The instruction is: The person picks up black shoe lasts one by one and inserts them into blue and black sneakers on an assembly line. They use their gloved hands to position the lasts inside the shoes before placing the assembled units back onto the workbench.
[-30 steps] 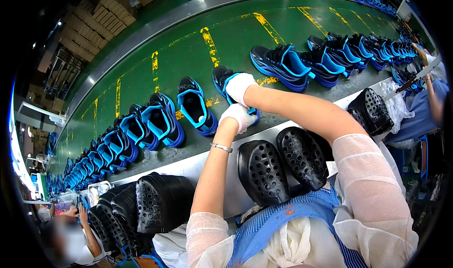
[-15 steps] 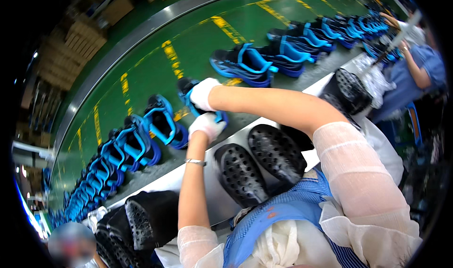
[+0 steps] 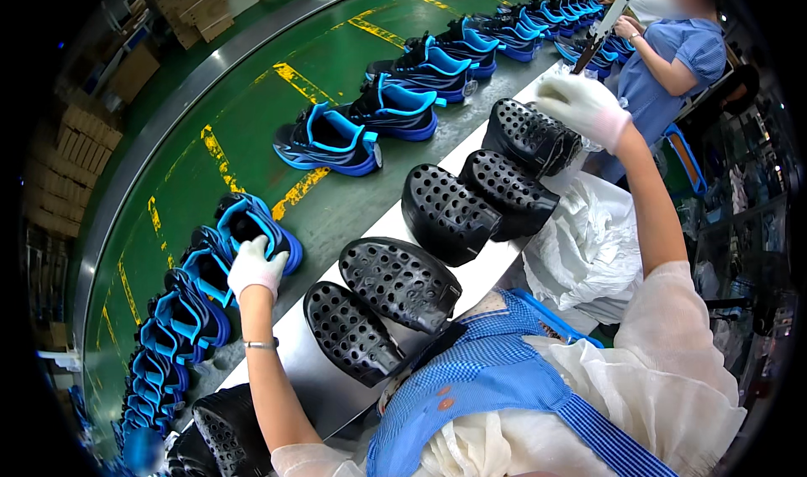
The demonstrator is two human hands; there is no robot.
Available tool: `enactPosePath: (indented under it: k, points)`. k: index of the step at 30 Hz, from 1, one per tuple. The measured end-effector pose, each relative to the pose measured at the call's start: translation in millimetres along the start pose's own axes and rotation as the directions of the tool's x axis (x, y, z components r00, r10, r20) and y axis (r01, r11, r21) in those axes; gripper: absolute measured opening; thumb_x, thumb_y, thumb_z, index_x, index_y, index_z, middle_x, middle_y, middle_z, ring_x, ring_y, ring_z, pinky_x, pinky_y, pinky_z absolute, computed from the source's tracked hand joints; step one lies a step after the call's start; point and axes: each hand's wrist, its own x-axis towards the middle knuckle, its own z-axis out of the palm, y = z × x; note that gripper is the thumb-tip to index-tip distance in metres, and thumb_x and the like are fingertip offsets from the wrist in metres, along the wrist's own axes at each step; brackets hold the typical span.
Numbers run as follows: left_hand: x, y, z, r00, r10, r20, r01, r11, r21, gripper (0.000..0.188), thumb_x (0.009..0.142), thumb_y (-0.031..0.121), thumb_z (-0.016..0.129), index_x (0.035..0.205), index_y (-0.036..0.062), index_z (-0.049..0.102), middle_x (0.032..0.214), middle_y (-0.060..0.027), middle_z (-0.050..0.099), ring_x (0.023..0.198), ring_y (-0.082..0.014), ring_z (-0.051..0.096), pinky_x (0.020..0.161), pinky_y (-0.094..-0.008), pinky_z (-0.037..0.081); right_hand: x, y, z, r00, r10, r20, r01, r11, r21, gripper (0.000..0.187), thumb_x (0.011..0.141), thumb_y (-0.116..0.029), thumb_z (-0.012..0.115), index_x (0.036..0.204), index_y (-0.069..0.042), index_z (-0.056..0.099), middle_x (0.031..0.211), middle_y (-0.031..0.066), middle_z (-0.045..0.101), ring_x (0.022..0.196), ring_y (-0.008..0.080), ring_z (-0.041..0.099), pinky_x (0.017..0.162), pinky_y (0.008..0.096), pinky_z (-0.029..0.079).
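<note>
My left hand point(image 3: 256, 268), in a white glove, has its fingers over the near rim of a black and blue sneaker point(image 3: 290, 246), the nearest of the left-hand row. Some fingertips are hidden inside the shoe opening. My right hand point(image 3: 584, 109), also gloved, hangs over the far end of the white ledge, just above a black shoe-shaped form with round holes point(image 3: 525, 132). Its fingers curve to the left with a gap between them, and nothing shows in them. Another sneaker point(image 3: 324, 141) stands farther along the green surface, apart from both hands.
Several more black perforated forms point(image 3: 395, 284) lie along the white ledge point(image 3: 311, 368) in front of me. A crumpled white bag point(image 3: 588, 242) bulges at the right. Sneaker rows run along the green surface point(image 3: 244, 107) with yellow markings. A co-worker in blue point(image 3: 672, 57) stands at far right.
Both hands were together at one sneaker. Now they are apart: the left is at a sneaker in the left row, and the right has swung far right over the black forms. The view has shifted.
</note>
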Motion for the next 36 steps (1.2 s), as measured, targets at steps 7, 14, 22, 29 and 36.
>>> enactPosePath:
  k: [7, 14, 22, 29, 36]
  points:
    - [20.5, 63.7, -29.5, 0.887, 0.415, -0.201, -0.440, 0.893, -0.095, 0.051, 0.076, 0.034, 0.064, 0.119, 0.0067, 0.057, 0.120, -0.0167, 0.055, 0.111, -0.0342, 0.051, 0.094, -0.0399, 0.043, -39.1, 40.7, 42.1, 0.997, 0.063, 0.047, -0.069, 0.988, 0.139, 0.045, 0.074, -0.027, 0.067, 0.110, -0.003, 0.056, 0.101, 0.0160, 0.060, 0.089, 0.0287, 0.061, 0.081, 0.0363, 0.048]
    - [67.9, 113.2, 7.1, 0.822, 0.568, 0.036, -0.531, 0.790, -0.307, 0.072, 0.077, 0.036, 0.063, 0.134, 0.0010, 0.038, 0.137, -0.0217, 0.040, 0.127, -0.0341, 0.039, 0.107, -0.0369, 0.031, -32.1, 34.3, 43.0, 0.997, 0.061, 0.044, -0.069, 0.969, 0.236, 0.040, 0.069, -0.017, 0.071, 0.102, -0.003, 0.055, 0.096, 0.0127, 0.055, 0.085, 0.0266, 0.058, 0.078, 0.0346, 0.047]
    - [89.3, 120.6, 12.3, 0.905, 0.426, -0.010, -0.356, 0.744, -0.564, 0.080, 0.072, 0.029, 0.068, 0.139, 0.0030, 0.032, 0.132, -0.0232, 0.045, 0.112, -0.0328, 0.053, 0.095, -0.0366, 0.043, -22.4, 40.3, 40.6, 0.999, -0.006, 0.052, -0.003, 0.985, 0.173, 0.038, 0.066, -0.013, 0.071, 0.098, -0.003, 0.053, 0.094, 0.0109, 0.052, 0.083, 0.0251, 0.054, 0.076, 0.0331, 0.046]
    - [97.7, 96.8, 29.2, 0.830, 0.546, 0.117, -0.509, 0.826, -0.242, 0.033, 0.087, 0.030, 0.053, 0.107, 0.0035, 0.058, 0.109, -0.0204, 0.050, 0.103, -0.0381, 0.052, 0.090, -0.0421, 0.043, -19.7, 42.3, 24.9, 0.994, -0.100, 0.037, 0.096, 0.989, 0.110, 0.037, 0.062, -0.013, 0.075, 0.089, -0.003, 0.051, 0.085, 0.0074, 0.047, 0.070, 0.0195, 0.050, 0.065, 0.0310, 0.045]
    - [49.9, 66.6, 19.6, 0.862, 0.477, 0.170, -0.451, 0.876, -0.171, 0.028, 0.084, 0.025, 0.056, 0.103, 0.0044, 0.060, 0.101, -0.0191, 0.053, 0.099, -0.0369, 0.055, 0.085, -0.0417, 0.046, -11.5, 14.1, -5.4, 0.983, -0.169, -0.066, 0.176, 0.978, 0.116, 0.035, 0.065, -0.016, 0.074, 0.089, -0.002, 0.052, 0.086, 0.0071, 0.048, 0.068, 0.0176, 0.052, 0.064, 0.0297, 0.045]
